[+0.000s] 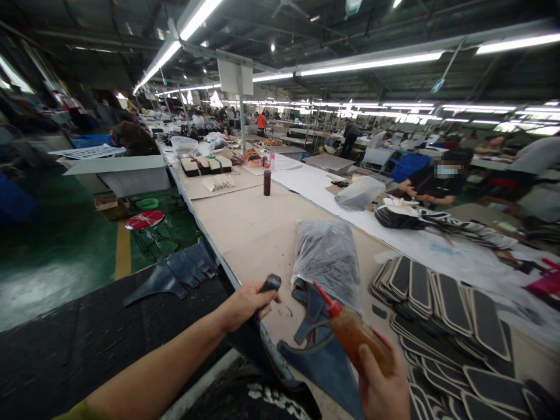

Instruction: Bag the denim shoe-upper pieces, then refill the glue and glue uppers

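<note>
My right hand point(382, 373) is closed round a squeeze bottle point(356, 332) of amber liquid. The bottle is tilted, its thin red nozzle aimed up and to the left. Closed fingers of my left hand point(245, 303) grip a short dark stub-like thing point(271, 283) over the table edge; its exact kind does not show. Between my hands and below them, blue leather pieces point(321, 364) lie on the table. Just beyond these rests a clear plastic bag point(326, 256) with dark contents.
Stacks of dark pale-edged panels point(450, 303) spread over the right. More blue leather pieces point(179, 271) lie on the black surface point(65, 338) at left. A dark bottle point(266, 182) stands farther up the table. A masked co-worker point(441, 181) sits across at right; a red stool point(145, 220) stands left.
</note>
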Demonstrator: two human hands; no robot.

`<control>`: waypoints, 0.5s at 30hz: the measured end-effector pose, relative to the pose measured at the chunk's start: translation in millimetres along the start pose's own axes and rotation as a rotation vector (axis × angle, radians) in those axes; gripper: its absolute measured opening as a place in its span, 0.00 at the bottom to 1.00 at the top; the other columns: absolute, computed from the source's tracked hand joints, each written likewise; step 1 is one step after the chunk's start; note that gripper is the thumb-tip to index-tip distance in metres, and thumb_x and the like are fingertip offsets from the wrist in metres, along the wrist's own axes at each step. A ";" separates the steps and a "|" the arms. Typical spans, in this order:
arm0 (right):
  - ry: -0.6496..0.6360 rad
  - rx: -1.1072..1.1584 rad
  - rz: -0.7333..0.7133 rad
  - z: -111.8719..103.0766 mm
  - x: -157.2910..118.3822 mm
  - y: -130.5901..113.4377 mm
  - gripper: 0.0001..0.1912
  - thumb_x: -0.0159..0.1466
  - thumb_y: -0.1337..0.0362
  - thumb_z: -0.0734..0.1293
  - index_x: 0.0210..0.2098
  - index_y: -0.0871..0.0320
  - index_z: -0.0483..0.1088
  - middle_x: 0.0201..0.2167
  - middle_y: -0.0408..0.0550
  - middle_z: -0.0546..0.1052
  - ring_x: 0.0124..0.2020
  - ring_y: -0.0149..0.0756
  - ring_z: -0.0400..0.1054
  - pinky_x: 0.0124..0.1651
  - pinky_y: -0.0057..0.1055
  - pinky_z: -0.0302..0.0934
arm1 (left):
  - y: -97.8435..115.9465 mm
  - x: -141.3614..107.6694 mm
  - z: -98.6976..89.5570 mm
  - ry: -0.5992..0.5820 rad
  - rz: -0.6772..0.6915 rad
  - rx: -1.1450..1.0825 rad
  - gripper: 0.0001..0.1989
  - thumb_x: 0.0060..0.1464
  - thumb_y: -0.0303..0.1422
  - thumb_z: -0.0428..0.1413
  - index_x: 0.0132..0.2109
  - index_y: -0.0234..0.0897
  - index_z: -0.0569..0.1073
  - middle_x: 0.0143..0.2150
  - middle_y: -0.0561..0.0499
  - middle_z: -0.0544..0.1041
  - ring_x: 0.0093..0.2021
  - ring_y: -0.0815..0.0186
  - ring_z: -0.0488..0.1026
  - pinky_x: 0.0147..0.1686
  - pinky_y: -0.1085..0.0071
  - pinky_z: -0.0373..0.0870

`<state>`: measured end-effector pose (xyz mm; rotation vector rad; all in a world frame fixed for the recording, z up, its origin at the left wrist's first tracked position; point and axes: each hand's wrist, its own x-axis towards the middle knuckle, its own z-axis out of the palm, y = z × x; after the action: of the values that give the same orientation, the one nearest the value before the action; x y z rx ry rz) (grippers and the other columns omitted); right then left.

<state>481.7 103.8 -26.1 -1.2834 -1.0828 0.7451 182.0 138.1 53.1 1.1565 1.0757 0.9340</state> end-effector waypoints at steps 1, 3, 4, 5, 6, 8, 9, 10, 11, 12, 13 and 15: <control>0.015 0.113 0.093 -8.3 2.7 3.9 0.26 0.59 0.49 0.69 0.52 0.56 0.68 0.50 0.54 0.75 0.47 0.47 0.72 0.45 0.40 0.71 | 2.9 2.6 -3.2 0.055 0.021 -0.050 0.19 0.52 0.47 0.59 0.35 0.31 0.74 0.14 0.59 0.64 0.18 0.74 0.57 0.30 0.73 0.61; 0.001 0.341 0.263 -25.4 3.9 9.1 0.25 0.64 0.46 0.63 0.54 0.53 0.67 0.51 0.53 0.75 0.48 0.45 0.73 0.43 0.40 0.72 | 11.4 7.6 -9.5 0.141 0.050 -0.161 0.20 0.51 0.47 0.61 0.36 0.31 0.73 0.14 0.60 0.63 0.18 0.75 0.58 0.36 0.71 0.66; -0.027 0.436 0.337 -32.9 1.6 10.3 0.25 0.65 0.44 0.59 0.55 0.50 0.66 0.53 0.52 0.74 0.48 0.43 0.73 0.43 0.38 0.72 | 16.6 9.7 -12.3 0.169 0.054 -0.212 0.20 0.50 0.47 0.62 0.36 0.32 0.72 0.14 0.61 0.63 0.17 0.76 0.57 0.38 0.71 0.67; -0.069 0.517 0.397 -39.1 -2.7 11.0 0.26 0.66 0.42 0.56 0.56 0.48 0.66 0.55 0.52 0.73 0.49 0.41 0.72 0.42 0.36 0.72 | 22.1 11.5 -14.7 0.188 0.054 -0.256 0.20 0.50 0.46 0.63 0.37 0.32 0.72 0.15 0.62 0.63 0.17 0.77 0.57 0.38 0.71 0.68; -0.117 0.595 0.446 -43.8 -8.7 11.4 0.28 0.66 0.40 0.54 0.57 0.46 0.65 0.57 0.52 0.71 0.49 0.39 0.72 0.40 0.33 0.72 | 27.5 13.2 -16.7 0.204 0.054 -0.295 0.20 0.50 0.46 0.64 0.38 0.32 0.72 0.15 0.62 0.62 0.17 0.77 0.57 0.38 0.71 0.68; -0.183 0.626 0.430 -48.1 -23.2 12.7 0.31 0.64 0.36 0.53 0.58 0.44 0.65 0.59 0.54 0.70 0.47 0.39 0.73 0.35 0.32 0.71 | 37.4 15.8 -18.9 0.230 0.065 -0.362 0.19 0.51 0.44 0.64 0.39 0.32 0.72 0.15 0.62 0.62 0.17 0.77 0.57 0.37 0.72 0.69; -0.192 0.566 0.362 -47.9 -30.0 13.9 0.32 0.63 0.35 0.54 0.58 0.44 0.66 0.56 0.55 0.72 0.44 0.40 0.73 0.32 0.33 0.71 | 41.4 16.9 -19.1 0.241 0.075 -0.391 0.18 0.51 0.43 0.64 0.39 0.32 0.72 0.16 0.62 0.62 0.17 0.77 0.58 0.37 0.73 0.70; -0.197 0.480 0.270 -46.6 -35.3 15.5 0.32 0.61 0.35 0.58 0.56 0.43 0.67 0.51 0.55 0.74 0.40 0.42 0.74 0.30 0.34 0.71 | 44.6 17.8 -18.5 0.254 0.085 -0.417 0.17 0.53 0.42 0.63 0.38 0.31 0.72 0.16 0.62 0.62 0.17 0.77 0.58 0.36 0.73 0.71; -0.203 0.385 0.168 -44.4 -38.6 17.3 0.30 0.59 0.36 0.62 0.54 0.43 0.70 0.46 0.54 0.76 0.37 0.43 0.74 0.28 0.36 0.70 | 46.9 18.4 -17.2 0.266 0.091 -0.439 0.15 0.54 0.41 0.62 0.38 0.31 0.72 0.16 0.61 0.62 0.17 0.77 0.59 0.35 0.74 0.71; -0.212 0.300 0.069 -41.4 -39.4 19.0 0.27 0.57 0.38 0.65 0.51 0.43 0.71 0.41 0.52 0.77 0.35 0.44 0.74 0.28 0.36 0.70 | 48.3 18.8 -15.3 0.276 0.092 -0.459 0.14 0.56 0.39 0.61 0.38 0.31 0.72 0.16 0.61 0.61 0.17 0.77 0.59 0.34 0.74 0.71; -0.223 0.242 -0.014 -37.6 -38.2 20.6 0.25 0.57 0.40 0.67 0.49 0.43 0.72 0.38 0.50 0.77 0.34 0.44 0.74 0.28 0.37 0.70 | 48.9 18.8 -12.8 0.281 0.086 -0.477 0.12 0.58 0.38 0.59 0.38 0.31 0.72 0.16 0.61 0.61 0.17 0.77 0.59 0.34 0.74 0.72; -0.240 0.207 -0.118 -27.8 -31.6 22.6 0.23 0.58 0.43 0.68 0.48 0.47 0.72 0.38 0.49 0.77 0.33 0.42 0.74 0.31 0.38 0.71 | 48.1 18.2 -6.9 0.274 0.059 -0.511 0.10 0.60 0.35 0.57 0.37 0.30 0.72 0.16 0.61 0.60 0.17 0.77 0.59 0.33 0.74 0.73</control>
<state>499.2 68.7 -53.3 -0.9639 -1.2274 0.9126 178.5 165.4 97.0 0.6525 0.9416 1.3480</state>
